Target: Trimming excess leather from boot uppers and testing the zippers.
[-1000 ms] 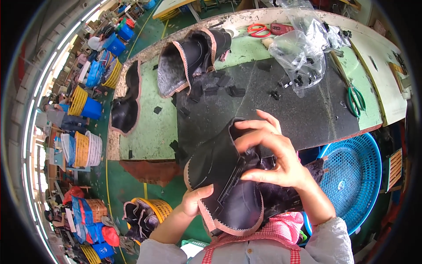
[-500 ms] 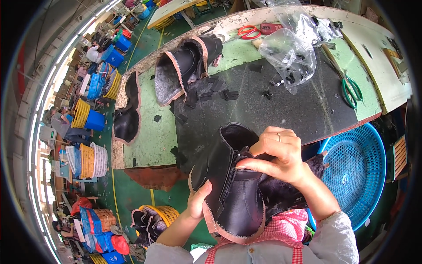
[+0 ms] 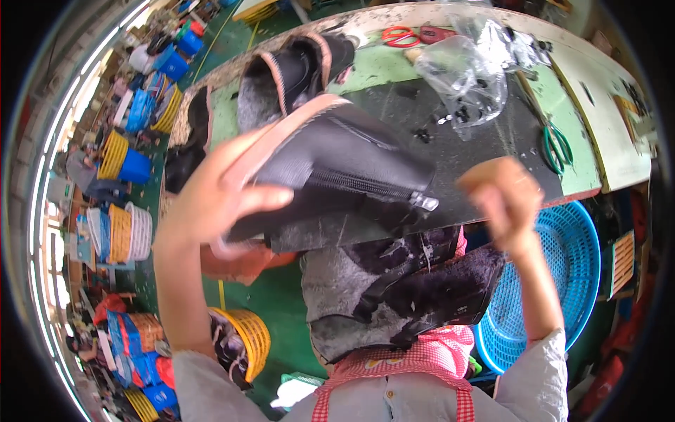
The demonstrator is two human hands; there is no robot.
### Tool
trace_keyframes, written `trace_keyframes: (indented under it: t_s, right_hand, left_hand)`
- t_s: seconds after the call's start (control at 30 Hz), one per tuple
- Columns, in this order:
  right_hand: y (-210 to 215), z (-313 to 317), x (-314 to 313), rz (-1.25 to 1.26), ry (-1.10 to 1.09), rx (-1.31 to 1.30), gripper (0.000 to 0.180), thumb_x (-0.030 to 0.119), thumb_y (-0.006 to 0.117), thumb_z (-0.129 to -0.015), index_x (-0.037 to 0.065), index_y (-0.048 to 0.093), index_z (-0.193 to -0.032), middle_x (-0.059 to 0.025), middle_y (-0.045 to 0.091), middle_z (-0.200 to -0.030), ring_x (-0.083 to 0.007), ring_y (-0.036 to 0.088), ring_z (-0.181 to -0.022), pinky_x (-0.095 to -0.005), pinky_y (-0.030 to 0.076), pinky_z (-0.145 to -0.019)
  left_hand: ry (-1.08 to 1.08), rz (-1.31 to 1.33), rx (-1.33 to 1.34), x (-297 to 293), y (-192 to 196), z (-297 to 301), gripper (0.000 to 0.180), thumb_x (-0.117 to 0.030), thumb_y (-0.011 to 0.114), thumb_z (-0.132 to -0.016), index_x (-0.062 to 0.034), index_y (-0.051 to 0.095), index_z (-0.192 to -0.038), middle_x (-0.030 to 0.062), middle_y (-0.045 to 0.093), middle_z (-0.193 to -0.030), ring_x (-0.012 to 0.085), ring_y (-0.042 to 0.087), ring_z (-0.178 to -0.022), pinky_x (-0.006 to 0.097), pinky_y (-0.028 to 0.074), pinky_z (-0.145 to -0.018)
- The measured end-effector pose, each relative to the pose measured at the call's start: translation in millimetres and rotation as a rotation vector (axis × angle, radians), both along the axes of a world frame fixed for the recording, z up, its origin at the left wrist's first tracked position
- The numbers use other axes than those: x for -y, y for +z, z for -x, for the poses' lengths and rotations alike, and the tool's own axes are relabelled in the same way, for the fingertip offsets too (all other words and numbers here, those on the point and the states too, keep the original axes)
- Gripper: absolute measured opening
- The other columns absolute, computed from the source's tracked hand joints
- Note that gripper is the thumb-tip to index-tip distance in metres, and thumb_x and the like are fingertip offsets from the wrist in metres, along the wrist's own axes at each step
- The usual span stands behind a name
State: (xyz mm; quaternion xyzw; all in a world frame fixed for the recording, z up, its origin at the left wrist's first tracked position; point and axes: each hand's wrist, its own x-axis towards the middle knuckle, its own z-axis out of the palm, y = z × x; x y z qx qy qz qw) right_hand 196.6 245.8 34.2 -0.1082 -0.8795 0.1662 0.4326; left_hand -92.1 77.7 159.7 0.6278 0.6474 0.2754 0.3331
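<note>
Black boot upper, with a zipper running along its side and a pinkish raw edge, is lifted up off the table, close to the person's face, held by the left hand. That hand's fingers are wrapped around the upper's left end, the thumb pressed across the black material and the rest curled behind it. The zipper pull sits at the right end, pointing toward the right hand. The right hand hovers just beside that end, not touching it; it is blurred, fingers curled loosely inward on nothing I can make out.

More black pieces with grey fleecy lining lie heaped in the person's lap, over a red checked apron. Beyond the raised upper, the green table carries a dark mat, another finished upper standing open at the far left, a crumpled clear plastic bag, red scissors at the far edge and green-handled snips to the right. A blue plastic basket stands on the floor by the person's right side, and a yellow basket with dark pieces in it stands on the left.
</note>
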Motion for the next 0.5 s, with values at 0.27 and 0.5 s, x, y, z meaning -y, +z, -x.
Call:
trace_keyframes:
  t_s: [0.27, 0.5]
  right_hand:
    - [-94, -179, -202, 0.258, -0.938, 0.867, 0.038, 0.009, 0.053, -0.087, -0.001, 0.056, -0.124, -0.0238, 0.061, -0.12, -0.0386, 0.058, -0.112, -0.0448, 0.044, -0.098]
    - [-86, -174, -215, 0.345, -0.865, 0.729, 0.035, 0.011, 0.059, -0.08, -0.001, 0.058, -0.112, -0.0235, 0.067, -0.105, -0.039, 0.065, -0.096, -0.045, 0.05, -0.085]
  left_hand:
    - [-0.057, 0.23, -0.321, -49, -27, 27, 0.056, 0.003, 0.062, -0.077, -0.0017, 0.054, -0.133, 0.0146, 0.064, -0.117, 0.0216, 0.06, -0.108, 0.031, 0.046, -0.094]
    - [-0.135, 0.172, -0.355, -51, -34, 32, 0.057, 0.004, 0.063, -0.075, -0.0007, 0.055, -0.132, 0.0171, 0.064, -0.116, 0.0273, 0.061, -0.103, 0.034, 0.047, -0.089]
